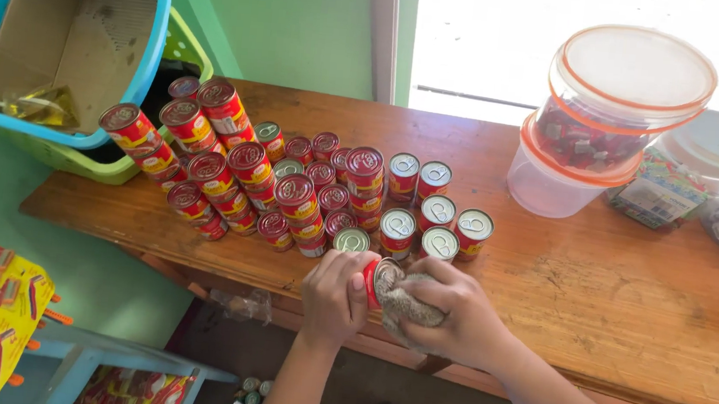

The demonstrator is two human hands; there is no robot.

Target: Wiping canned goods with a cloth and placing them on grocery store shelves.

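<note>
Left hand (334, 293) holds red can (374, 281) sideways, lid facing right hand (454, 310).

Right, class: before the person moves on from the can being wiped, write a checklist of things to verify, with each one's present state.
1. Left hand grips the red can firmly: ok.
2. Right hand presses the grey cloth against the can's lid: ok.
3. Lid wiped clean: cannot tell, the cloth covers part of it.
4. Free space on the wooden table beside the rows of cans: ok.
5. Stacked cans at the left stand steady: cannot tell.
</note>
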